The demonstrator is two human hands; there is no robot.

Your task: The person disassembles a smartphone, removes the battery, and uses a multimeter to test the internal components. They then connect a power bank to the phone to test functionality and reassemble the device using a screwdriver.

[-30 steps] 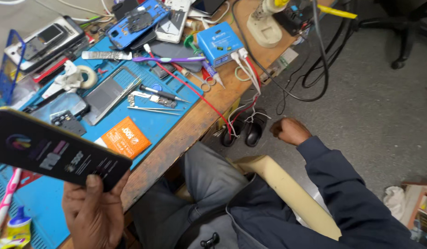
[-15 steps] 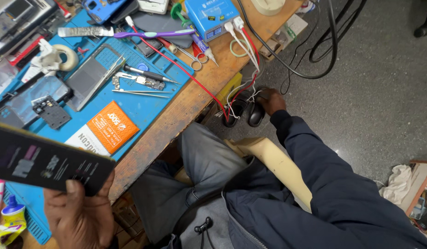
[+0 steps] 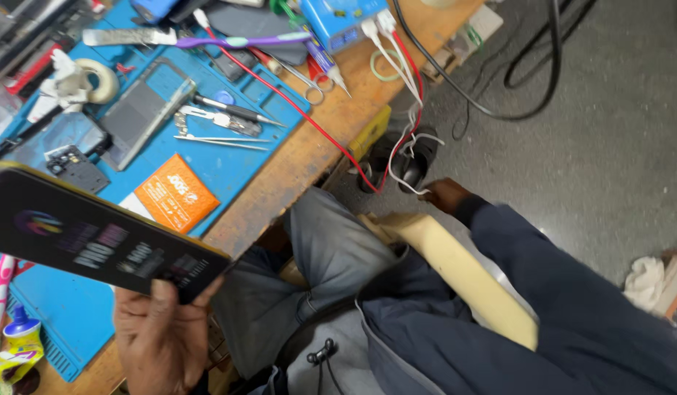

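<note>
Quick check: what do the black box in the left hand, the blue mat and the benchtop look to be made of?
Black box: probably glossy printed card, with sheen and sharp edges. Blue mat: likely silicone or rubber, matte with moulded ridges. Benchtop: wood, bare and worn, with visible grain.

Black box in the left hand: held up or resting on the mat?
Held up: the left hand grips the black box from below, above the blue mat.

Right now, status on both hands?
Left hand grips black box over blue mat. Right hand down by dangling cables, grip unclear. Nothing blocking.
</note>
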